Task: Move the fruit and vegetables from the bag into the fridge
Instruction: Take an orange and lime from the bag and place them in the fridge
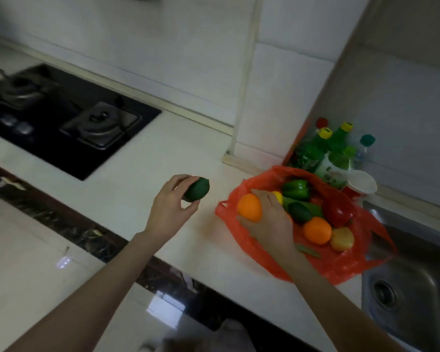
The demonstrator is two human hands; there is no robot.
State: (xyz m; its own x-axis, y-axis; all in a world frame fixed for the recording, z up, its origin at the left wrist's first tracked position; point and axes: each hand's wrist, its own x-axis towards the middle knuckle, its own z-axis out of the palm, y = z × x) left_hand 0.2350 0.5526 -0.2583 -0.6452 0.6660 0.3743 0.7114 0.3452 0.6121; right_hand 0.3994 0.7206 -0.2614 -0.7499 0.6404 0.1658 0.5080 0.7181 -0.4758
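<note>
An open red plastic bag (341,265) lies on the white counter beside the sink. In it I see a green bell pepper (296,189), a red pepper (339,212), a dark green avocado (300,212), a second orange (317,230), a yellowish fruit (342,239) and a small yellow fruit (278,196). My right hand (269,219) is inside the bag's left side, closed around an orange (249,208). My left hand (170,209) hovers over the counter left of the bag, gripping a dark green avocado (196,189). No fridge is in view.
A black gas hob (61,118) is set in the counter at the left. Several green bottles (325,151) and a white cup (361,182) stand behind the bag. A steel sink (412,288) lies at the right. The counter's dark front edge (87,232) runs diagonally below.
</note>
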